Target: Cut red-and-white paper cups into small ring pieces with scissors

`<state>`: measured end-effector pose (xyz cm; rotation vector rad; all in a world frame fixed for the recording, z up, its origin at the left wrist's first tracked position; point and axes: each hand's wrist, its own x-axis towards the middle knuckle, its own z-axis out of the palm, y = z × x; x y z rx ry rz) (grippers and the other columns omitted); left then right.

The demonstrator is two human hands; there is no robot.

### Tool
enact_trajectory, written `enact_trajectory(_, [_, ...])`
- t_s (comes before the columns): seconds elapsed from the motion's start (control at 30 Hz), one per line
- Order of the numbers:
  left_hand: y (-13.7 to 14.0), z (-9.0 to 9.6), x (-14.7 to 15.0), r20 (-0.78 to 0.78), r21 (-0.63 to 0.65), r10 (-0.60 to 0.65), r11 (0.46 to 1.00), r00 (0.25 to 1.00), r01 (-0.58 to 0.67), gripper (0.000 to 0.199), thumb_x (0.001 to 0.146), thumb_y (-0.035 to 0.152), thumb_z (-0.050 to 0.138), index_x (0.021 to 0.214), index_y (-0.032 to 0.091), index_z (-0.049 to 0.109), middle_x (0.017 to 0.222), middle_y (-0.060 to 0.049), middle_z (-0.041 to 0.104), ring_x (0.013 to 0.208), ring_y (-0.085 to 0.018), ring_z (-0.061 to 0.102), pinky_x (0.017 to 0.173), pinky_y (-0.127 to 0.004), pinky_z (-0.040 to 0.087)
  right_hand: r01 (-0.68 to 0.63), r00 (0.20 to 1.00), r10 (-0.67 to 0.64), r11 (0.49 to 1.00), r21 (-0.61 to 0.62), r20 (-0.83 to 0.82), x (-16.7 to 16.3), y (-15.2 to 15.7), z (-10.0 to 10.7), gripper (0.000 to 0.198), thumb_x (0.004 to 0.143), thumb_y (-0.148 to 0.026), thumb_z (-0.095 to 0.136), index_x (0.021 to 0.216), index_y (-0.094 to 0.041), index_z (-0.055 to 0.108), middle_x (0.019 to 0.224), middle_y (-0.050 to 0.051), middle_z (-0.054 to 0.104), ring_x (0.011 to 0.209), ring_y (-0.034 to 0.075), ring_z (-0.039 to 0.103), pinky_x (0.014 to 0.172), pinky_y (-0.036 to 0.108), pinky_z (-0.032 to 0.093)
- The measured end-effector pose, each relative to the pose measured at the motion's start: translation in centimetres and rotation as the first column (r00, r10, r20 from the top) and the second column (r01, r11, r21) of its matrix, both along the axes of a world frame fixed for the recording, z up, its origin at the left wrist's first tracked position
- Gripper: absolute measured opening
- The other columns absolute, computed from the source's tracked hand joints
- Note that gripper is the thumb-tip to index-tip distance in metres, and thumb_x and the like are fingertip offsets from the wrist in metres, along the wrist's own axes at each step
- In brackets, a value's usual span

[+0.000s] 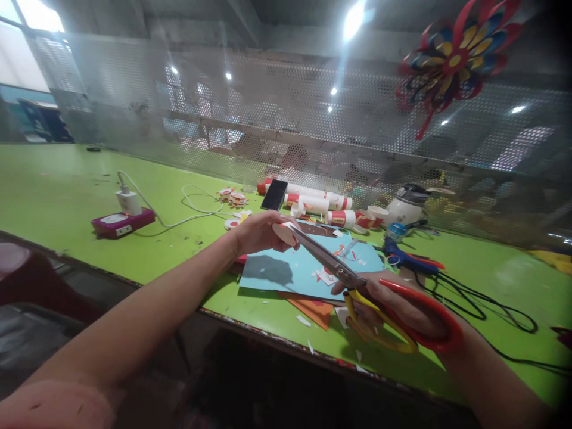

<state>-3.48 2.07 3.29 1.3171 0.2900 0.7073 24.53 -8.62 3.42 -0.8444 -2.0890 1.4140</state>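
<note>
My left hand (263,230) is closed on a small rounded piece of pale paper (286,234), held above the table. In my right hand (393,304) are large scissors (330,262) with one red and one yellow handle. Their blades reach up and left to the edge of the paper piece; whether they are cutting into it I cannot tell. Under both hands lie light blue sheets (268,268), with white and red paper scraps (328,275) on them. An orange sheet (313,310) sticks out below.
Behind the sheets lie a phone (274,195), red and white paper cups (340,218) and a white kettle (404,205). A blue glue gun (409,259) with a black cord is at right. A purple power strip (123,222) with a charger stands at left. A mesh panel (268,113) closes the table's back.
</note>
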Motion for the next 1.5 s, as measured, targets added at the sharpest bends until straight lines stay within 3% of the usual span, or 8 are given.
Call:
enact_trajectory(0.17, [-0.2, 0.1, 0.0, -0.005, 0.002, -0.001, 1.000, 1.000, 0.001, 0.029, 0.074, 0.037, 0.053, 0.085, 0.012, 0.062, 0.074, -0.010, 0.068, 0.067, -0.017, 0.060, 0.061, -0.027, 0.039, 0.037, 0.999, -0.037, 0.999, -0.015, -0.033, 0.0, 0.0, -0.3, 0.048, 0.096, -0.050, 0.036, 0.113, -0.013, 0.061, 0.053, -0.005, 0.042, 0.046, 0.010, 0.041, 0.050, 0.025, 0.042])
enact_trajectory(0.37, [-0.2, 0.2, 0.1, -0.003, 0.003, -0.007, 1.000, 1.000, 0.007, 0.030, 0.074, 0.037, 0.053, 0.085, 0.011, 0.062, 0.072, -0.010, 0.067, 0.070, -0.019, 0.061, 0.062, -0.027, 0.038, 0.043, 0.999, -0.042, 0.999, 0.030, -0.030, -0.5, -0.4, 0.5, 0.042, 0.097, -0.048, 0.039, 0.108, -0.016, 0.065, 0.050, -0.005, 0.043, 0.046, 0.010, 0.044, 0.053, 0.024, 0.043])
enact_trajectory(0.6, [-0.2, 0.2, 0.1, -0.013, 0.014, 0.010, 1.000, 1.000, -0.010, 0.028, 0.074, 0.037, 0.053, 0.084, 0.012, 0.062, 0.073, -0.010, 0.067, 0.064, -0.016, 0.056, 0.060, -0.027, 0.037, 0.011, 1.000, -0.011, 0.999, 0.031, 0.002, -0.4, 0.0, 0.4, 0.044, 0.094, -0.050, 0.041, 0.107, -0.015, 0.065, 0.060, -0.002, 0.048, 0.052, 0.012, 0.049, 0.053, 0.026, 0.045])
enact_trajectory(1.07, [-0.2, 0.2, 0.2, -0.033, 0.022, 0.034, 0.999, 0.999, -0.033, 0.029, 0.075, 0.038, 0.055, 0.084, 0.012, 0.062, 0.071, -0.010, 0.067, 0.064, -0.016, 0.056, 0.058, -0.027, 0.036, 0.044, 0.997, -0.044, 0.999, -0.016, -0.058, -0.5, -0.1, -0.1, 0.044, 0.096, -0.049, 0.040, 0.112, -0.014, 0.061, 0.053, -0.006, 0.042, 0.044, 0.009, 0.040, 0.052, 0.026, 0.042])
enact_trajectory(1.5, [-0.5, 0.4, 0.3, -0.058, 0.030, 0.089, 0.996, 0.994, -0.088, 0.034, 0.076, 0.038, 0.053, 0.087, 0.007, 0.064, 0.071, -0.012, 0.067, 0.058, -0.014, 0.050, 0.055, -0.028, 0.032, 0.099, 0.995, -0.098, 0.992, 0.080, -0.010, -1.0, -0.3, 0.6, 0.039, 0.096, -0.047, 0.041, 0.089, -0.016, 0.063, 0.046, -0.008, 0.040, 0.042, 0.006, 0.039, 0.045, 0.020, 0.035])
